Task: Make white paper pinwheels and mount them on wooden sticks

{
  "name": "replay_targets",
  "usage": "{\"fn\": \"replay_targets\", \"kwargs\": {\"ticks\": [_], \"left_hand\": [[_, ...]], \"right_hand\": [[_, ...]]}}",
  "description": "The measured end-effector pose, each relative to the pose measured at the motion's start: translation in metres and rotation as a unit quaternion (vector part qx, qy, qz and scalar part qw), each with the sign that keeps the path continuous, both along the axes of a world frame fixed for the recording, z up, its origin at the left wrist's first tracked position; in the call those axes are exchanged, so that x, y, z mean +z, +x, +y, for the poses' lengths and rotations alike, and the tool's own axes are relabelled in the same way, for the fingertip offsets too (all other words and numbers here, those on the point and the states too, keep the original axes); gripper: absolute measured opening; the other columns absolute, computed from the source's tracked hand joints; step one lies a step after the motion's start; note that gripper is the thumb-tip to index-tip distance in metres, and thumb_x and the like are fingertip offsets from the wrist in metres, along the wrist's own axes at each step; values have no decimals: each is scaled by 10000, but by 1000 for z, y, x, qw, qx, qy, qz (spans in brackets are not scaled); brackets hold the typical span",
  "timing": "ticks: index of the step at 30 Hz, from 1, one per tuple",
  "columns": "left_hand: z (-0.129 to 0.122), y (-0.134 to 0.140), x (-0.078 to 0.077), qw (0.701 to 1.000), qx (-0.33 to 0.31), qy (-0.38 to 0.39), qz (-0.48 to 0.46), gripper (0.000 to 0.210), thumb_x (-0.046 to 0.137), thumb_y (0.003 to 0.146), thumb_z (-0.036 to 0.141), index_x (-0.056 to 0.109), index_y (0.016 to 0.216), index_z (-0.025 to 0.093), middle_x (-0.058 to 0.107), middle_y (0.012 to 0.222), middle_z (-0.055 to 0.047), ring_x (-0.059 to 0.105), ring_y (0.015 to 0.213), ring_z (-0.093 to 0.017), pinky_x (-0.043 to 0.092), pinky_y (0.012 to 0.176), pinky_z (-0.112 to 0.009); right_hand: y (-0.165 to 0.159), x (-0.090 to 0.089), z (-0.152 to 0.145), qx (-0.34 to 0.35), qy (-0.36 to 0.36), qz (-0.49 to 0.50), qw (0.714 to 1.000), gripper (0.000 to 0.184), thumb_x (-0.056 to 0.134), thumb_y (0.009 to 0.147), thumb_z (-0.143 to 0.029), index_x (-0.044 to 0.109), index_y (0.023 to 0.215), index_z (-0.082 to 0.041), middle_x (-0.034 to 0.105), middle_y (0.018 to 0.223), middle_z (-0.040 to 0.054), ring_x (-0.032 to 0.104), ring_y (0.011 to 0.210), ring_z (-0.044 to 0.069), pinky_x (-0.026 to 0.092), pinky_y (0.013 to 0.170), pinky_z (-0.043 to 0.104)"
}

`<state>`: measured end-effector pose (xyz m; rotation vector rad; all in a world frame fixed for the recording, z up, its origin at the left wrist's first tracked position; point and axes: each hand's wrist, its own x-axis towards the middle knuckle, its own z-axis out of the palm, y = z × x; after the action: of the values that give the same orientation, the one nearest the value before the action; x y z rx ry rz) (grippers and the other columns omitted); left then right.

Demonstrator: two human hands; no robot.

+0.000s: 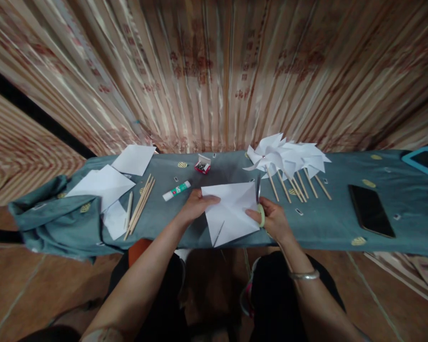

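Note:
A white square sheet of paper (231, 209) is held between my hands over the front of the table. One slit runs in from its lower left corner, and faint crease lines show on it. My left hand (199, 204) pinches the sheet's upper left edge, thumb on top. In my right hand (273, 218) are scissors (261, 215) with a pale green handle, blades pointing away from me along the paper's right edge. The right thumb also rests on the sheet. Whether the blades are parted is too small to tell.
Paper pinwheels (285, 156) on sticks lie behind my right hand. A glue stick (176, 191) and an open red box (202, 164) of small items sit behind my left. Farther left are wooden sticks (141, 206) and paper sheets (102, 183); at right, a black phone (371, 210) and blue-framed tablet (426, 160).

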<state>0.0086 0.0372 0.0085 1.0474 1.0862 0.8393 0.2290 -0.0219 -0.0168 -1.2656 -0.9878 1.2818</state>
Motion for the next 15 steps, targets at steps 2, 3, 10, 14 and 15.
{"fn": "replay_targets", "kwargs": {"ticks": [2,3,10,14,15], "left_hand": [[0,2,0,1000,14,-8,-11,290,828,520,330,738,711,132,726,678,-45,620,593,-178,452,610,-286],[0,3,0,999,24,-12,-23,317,830,531,372,735,713,129,728,685,-53,628,608,-184,459,621,-290],[-3,13,1,978,62,-38,-194,608,703,619,668,715,978,178,729,1032,-125,656,1003,-280,510,812,-360],[-17,28,-2,986,38,-3,-165,524,826,553,486,714,970,188,707,1117,-112,622,1081,-286,492,864,-360],[-21,33,-3,988,24,4,-150,488,843,546,426,719,952,185,714,1095,-107,631,1060,-278,486,870,-350]], "right_hand": [[-2,0,1,4,1,-6,1000,393,850,524,-407,682,805,-189,728,752,21,623,637,165,505,600,275],[-2,-1,2,-4,4,-8,1000,386,845,527,-404,681,803,-190,729,750,21,623,635,167,505,599,277],[-5,-1,11,-133,38,-2,990,363,814,552,-352,653,838,-198,737,767,14,639,656,177,506,640,308],[-12,1,15,-168,44,2,985,360,781,591,-354,645,883,-193,742,768,23,658,683,195,512,663,326],[-14,2,16,-171,45,7,984,373,783,583,-350,643,888,-190,741,761,22,659,683,195,516,670,328]]}}
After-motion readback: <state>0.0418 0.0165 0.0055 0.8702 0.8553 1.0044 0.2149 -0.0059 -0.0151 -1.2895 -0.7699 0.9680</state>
